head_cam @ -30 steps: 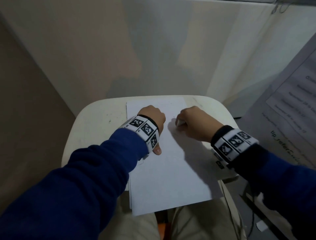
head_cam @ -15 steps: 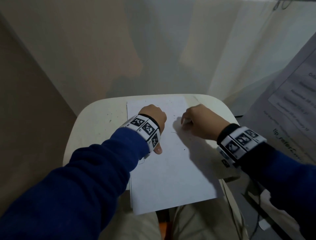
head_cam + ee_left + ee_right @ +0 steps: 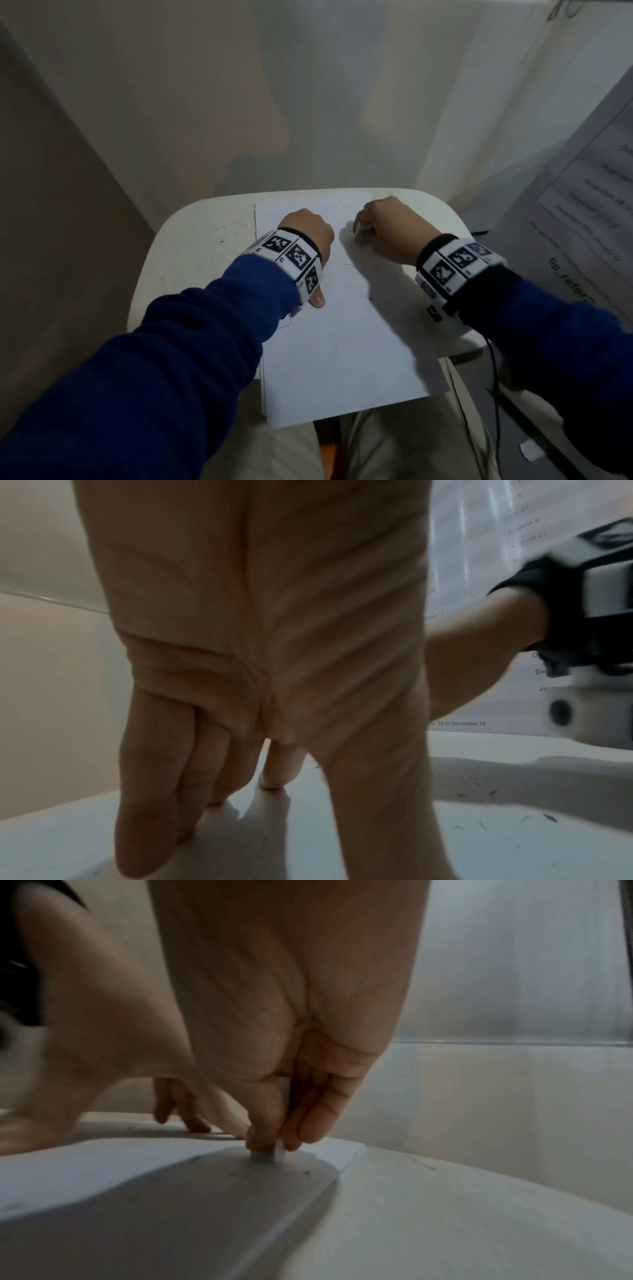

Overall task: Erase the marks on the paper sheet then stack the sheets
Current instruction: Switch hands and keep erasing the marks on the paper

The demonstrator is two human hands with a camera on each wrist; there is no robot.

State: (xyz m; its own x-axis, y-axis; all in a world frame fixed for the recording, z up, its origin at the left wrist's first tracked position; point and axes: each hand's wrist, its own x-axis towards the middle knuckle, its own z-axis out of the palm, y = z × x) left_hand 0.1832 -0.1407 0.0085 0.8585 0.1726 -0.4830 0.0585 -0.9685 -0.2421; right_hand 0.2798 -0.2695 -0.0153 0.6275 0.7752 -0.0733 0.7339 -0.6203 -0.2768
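Note:
A white paper sheet (image 3: 342, 342) lies on a small cream table (image 3: 202, 246), its near end hanging over the table's edge, with another sheet's edge showing under it. My left hand (image 3: 308, 236) presses flat on the sheet's upper left, fingers straight (image 3: 150, 791). My right hand (image 3: 387, 229) pinches a small white eraser (image 3: 361, 228) (image 3: 272, 1152) and holds its end against the paper near the top right. A faint pencil line (image 3: 349, 265) and dark eraser crumbs (image 3: 304, 1173) lie on the sheet.
A beige wall and a pale curtain stand close behind the table. A large printed sheet (image 3: 589, 205) hangs at the right. Cables (image 3: 493, 370) run down beside the table's right edge. My lap sits under the sheet's near end.
My right hand with the eraser has moved back and forth across the sheet's top right and now sits slightly farther up. The left hand has stayed in place.

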